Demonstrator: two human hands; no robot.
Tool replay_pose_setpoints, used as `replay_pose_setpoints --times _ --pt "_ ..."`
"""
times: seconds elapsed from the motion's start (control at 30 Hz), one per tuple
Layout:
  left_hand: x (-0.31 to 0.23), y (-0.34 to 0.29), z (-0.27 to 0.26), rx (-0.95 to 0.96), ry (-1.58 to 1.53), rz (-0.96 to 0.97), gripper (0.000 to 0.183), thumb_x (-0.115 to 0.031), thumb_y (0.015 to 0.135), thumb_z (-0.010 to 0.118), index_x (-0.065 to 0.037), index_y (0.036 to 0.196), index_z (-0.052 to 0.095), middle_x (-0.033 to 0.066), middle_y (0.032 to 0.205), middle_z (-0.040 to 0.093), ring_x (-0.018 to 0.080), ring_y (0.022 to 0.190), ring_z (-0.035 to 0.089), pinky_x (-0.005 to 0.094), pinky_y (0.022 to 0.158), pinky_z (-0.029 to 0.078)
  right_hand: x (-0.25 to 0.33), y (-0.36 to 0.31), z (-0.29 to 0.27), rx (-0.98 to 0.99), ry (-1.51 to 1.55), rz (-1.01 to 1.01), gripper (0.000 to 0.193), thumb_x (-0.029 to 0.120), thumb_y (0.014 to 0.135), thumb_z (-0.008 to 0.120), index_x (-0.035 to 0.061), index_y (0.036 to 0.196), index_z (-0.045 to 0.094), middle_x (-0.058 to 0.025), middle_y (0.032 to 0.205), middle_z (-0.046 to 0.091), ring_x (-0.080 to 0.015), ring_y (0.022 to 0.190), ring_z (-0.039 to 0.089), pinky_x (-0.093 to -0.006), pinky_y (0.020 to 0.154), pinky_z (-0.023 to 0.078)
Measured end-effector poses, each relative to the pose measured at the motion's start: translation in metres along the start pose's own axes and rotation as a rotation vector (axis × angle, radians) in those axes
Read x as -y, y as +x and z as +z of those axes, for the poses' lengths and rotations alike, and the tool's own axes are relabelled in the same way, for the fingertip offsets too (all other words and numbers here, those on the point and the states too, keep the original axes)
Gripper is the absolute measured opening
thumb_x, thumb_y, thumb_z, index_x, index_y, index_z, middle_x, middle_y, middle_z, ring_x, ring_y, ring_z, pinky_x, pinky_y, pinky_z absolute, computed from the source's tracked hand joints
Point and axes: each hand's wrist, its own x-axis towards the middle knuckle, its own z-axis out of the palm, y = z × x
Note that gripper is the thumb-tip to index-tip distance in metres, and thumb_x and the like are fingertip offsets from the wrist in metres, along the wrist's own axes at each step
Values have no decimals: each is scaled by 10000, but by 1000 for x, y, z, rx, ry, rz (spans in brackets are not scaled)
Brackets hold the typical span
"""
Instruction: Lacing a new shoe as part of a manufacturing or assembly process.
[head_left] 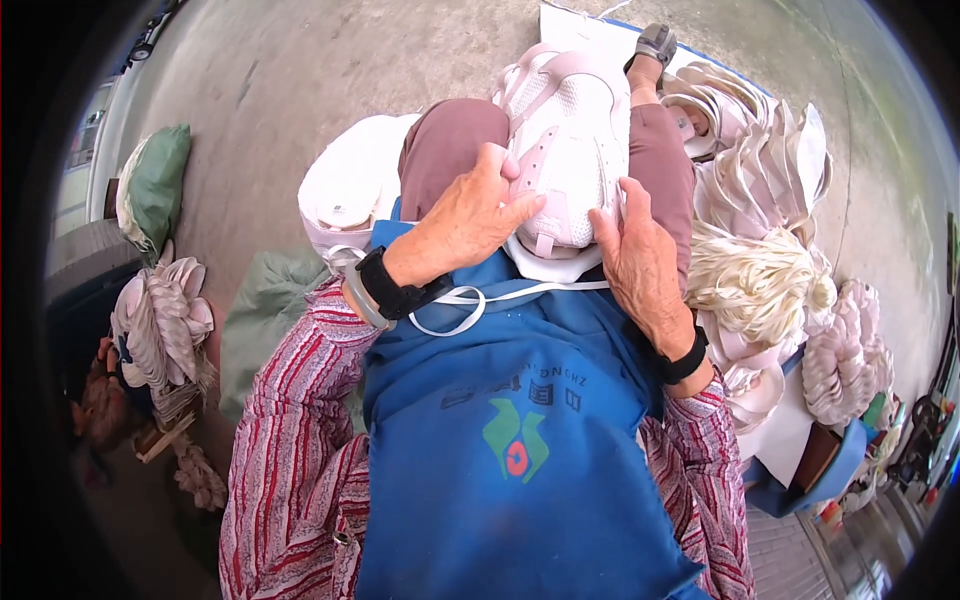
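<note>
Flanking a pink shoe upper [572, 140], left hand [462, 217] and right hand [645, 258] are half-curled, their grip unclear.

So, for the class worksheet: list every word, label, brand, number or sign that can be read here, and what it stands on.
Blue apron: dark lettering, partly creased; I won't copy out its wording.
Same apron: green emblem with a red centre, a sign without words.
White rounded piece at left: a tiny dark mark, too small to read.
Pale pink shoe upper by the hands: no readable text.
</note>
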Motion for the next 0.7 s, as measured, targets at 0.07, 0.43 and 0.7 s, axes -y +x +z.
replay_pose_setpoints --times 0.07,0.43,0.7 --pt "-5 1 0 17 35 2 453 -296 845 656 -1 1041 374 208 758 551 380 719 603 434 653 478 0 -1 -2 -7 -20 18 444 257 902 570 -19 1207 403 -287 794 621 -447 744 623 -484 631 491" --pt "-32 -15 13 46 620 490 593 -110 728 700 -112 1279 481 108 864 556 268 686 613 360 601 524 1 7 -3 -58 -216 -238 335 150 901 530 -25 1170 431 -212 732 627 -377 592 614 -453 506 479" --pt "-25 -3 34 -34 734 767 392 -48 798 550 99 1160 513 103 785 535 222 598 605 289 514 511 -4 -1 14 -116 -174 -242 337 148 907 519 -24 1182 430 -181 706 623 -345 557 612 -430 480 474"
